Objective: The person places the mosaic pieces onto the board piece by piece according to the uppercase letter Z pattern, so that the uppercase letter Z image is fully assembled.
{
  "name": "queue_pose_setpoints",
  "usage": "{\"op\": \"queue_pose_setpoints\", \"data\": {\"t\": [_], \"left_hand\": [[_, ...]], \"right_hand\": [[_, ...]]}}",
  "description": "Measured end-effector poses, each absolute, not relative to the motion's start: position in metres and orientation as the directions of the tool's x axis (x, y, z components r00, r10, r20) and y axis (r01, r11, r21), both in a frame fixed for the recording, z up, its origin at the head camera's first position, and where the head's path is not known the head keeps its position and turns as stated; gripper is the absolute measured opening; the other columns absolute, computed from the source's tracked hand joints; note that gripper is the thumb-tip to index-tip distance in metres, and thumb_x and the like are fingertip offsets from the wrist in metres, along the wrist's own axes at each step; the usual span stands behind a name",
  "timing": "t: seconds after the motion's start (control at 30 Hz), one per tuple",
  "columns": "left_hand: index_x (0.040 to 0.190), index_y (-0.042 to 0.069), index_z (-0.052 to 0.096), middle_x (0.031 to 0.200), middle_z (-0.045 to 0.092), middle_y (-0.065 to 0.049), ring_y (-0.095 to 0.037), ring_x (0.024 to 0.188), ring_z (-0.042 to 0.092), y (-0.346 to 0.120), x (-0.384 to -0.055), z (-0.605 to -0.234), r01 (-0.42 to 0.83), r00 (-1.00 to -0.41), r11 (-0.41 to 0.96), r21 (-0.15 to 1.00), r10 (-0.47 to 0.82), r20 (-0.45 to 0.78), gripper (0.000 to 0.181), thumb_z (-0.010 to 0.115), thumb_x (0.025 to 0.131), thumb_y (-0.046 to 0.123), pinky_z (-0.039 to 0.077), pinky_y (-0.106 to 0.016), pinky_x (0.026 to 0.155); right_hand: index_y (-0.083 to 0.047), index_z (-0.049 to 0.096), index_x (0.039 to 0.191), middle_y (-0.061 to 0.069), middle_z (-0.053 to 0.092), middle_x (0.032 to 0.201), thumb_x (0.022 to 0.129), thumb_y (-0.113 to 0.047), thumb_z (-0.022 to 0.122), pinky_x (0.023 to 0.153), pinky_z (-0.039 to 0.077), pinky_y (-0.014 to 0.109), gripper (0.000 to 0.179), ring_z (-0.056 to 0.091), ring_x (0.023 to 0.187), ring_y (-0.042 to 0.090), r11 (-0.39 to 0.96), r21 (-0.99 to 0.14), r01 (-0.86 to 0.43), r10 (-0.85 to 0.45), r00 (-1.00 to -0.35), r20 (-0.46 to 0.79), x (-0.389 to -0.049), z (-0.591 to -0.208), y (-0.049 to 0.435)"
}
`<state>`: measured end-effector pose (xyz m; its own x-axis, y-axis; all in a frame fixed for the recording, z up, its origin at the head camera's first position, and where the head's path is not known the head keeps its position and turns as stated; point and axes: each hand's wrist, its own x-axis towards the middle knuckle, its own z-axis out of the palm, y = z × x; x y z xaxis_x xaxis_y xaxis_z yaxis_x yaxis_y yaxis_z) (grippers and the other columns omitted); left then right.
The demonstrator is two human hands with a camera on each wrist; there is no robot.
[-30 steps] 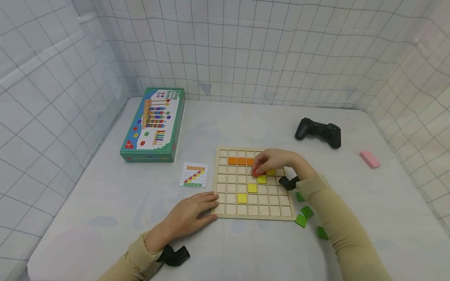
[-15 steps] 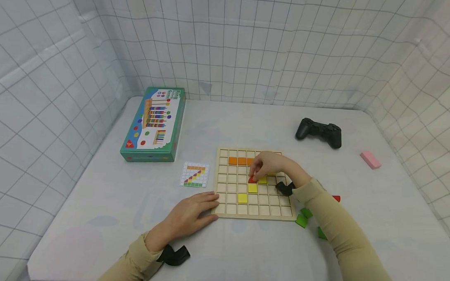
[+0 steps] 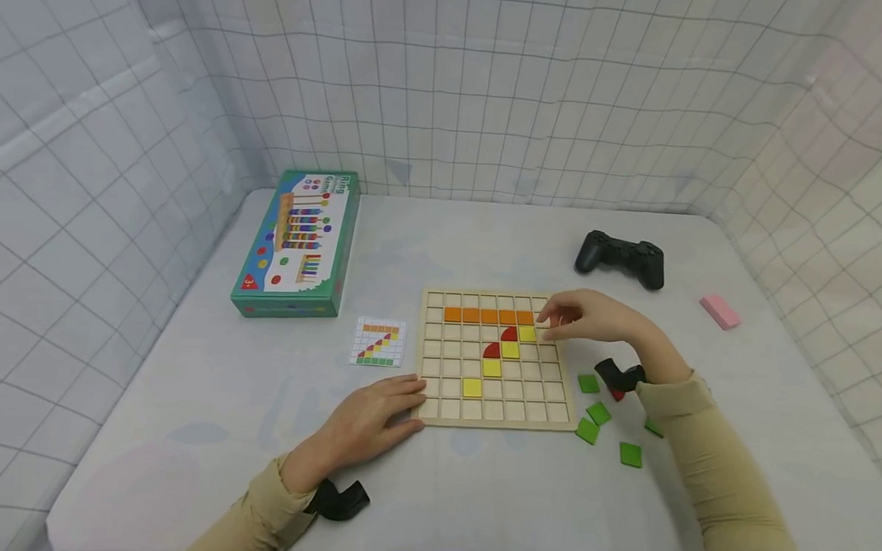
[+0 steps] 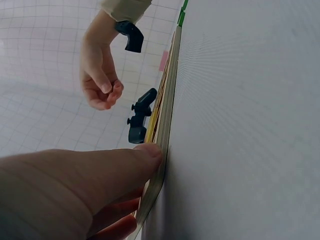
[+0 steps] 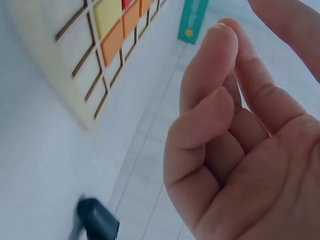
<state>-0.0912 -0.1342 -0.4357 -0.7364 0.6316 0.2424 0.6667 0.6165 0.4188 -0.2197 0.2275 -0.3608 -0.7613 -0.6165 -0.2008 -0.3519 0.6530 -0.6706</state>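
Observation:
A wooden grid board (image 3: pixel 450 423) lies flat on the table. Along its upper part runs a row of orange square tiles (image 3: pixel 488 316). Below, yellow square tiles (image 3: pixel 492 368) step down diagonally to the left, with red quarter-round tiles (image 3: pixel 509 335) beside the upper ones. My left hand (image 3: pixel 369 419) rests flat with its fingertips at the board's left edge; in the left wrist view the thumb (image 4: pixel 135 162) touches that edge. Above the board's right edge is my right hand (image 3: pixel 593 315), fingers loosely bent; nothing lies between them in the right wrist view.
Several green square tiles (image 3: pixel 587 431) and a red tile (image 3: pixel 617 393), partly hidden by the wrist strap, lie right of the board. A pattern card (image 3: pixel 378 342) lies left of it. Farther back are a green game box (image 3: pixel 296 242), a black game controller (image 3: pixel 620 259) and a pink block (image 3: pixel 720 311).
My right hand has set a second red quarter-round tile beside a yellow one, released it and moved right, uncovering the board's upper right part. The left hand stays put.

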Motion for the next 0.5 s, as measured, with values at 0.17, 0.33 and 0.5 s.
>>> {"op": "queue_pose_setpoints", "data": {"t": [0.17,0.33,0.5], "left_hand": [[0.117,0.003,0.066,0.128,0.058,-0.009,-0.023,0.123,0.050,-0.134,-0.091,-0.436,0.665,-0.738,0.618,0.420,0.631,0.239,0.040,0.068,0.087,0.029,0.041,-0.037,0.102],[0.117,0.002,0.066,0.129,0.058,-0.009,-0.023,0.123,0.049,-0.134,-0.091,-0.436,0.661,-0.741,0.621,0.422,0.630,0.233,0.040,0.067,0.087,0.029,0.041,-0.038,0.102],[0.117,0.002,0.066,0.128,0.058,-0.009,-0.023,0.123,0.050,-0.134,-0.091,-0.435,0.667,-0.737,0.615,0.422,0.630,0.247,0.040,0.068,0.087,0.029,0.042,-0.038,0.102]], "right_hand": [[-0.006,0.065,0.109,0.001,0.063,0.087,0.086,-0.025,0.070,0.068,0.048,0.029,0.029,0.056,0.079,0.019,0.660,-0.685,-0.307,-0.559,-0.810,-0.176,-0.208,-0.361,0.259],[-0.004,0.064,0.111,0.003,0.065,0.091,0.087,-0.023,0.069,0.071,0.050,0.027,0.031,0.059,0.082,0.017,0.638,-0.727,-0.254,-0.519,-0.839,-0.164,-0.196,-0.366,0.287],[0.001,0.061,0.114,0.007,0.065,0.094,0.089,-0.018,0.067,0.076,0.053,0.025,0.032,0.062,0.085,0.018,0.603,-0.772,-0.201,-0.505,-0.845,-0.174,-0.185,-0.374,0.307]]}}
